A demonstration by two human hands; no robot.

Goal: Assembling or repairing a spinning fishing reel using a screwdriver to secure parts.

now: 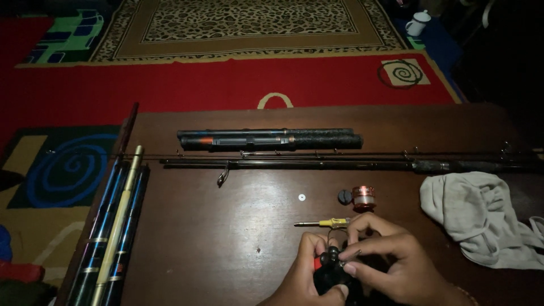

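Near table point(226, 249) edge, L hand point(303, 275) & R hand point(391, 260) hold black reel point(331, 275).

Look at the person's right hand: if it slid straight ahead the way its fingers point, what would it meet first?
Probably the left hand: the right hand points left across the small black device that both hold. Depth is unclear in the dim light.

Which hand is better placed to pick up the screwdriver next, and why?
Probably the right hand: its fingers arch just below the screwdriver, while the left hand sits lower, cradling the black reel.
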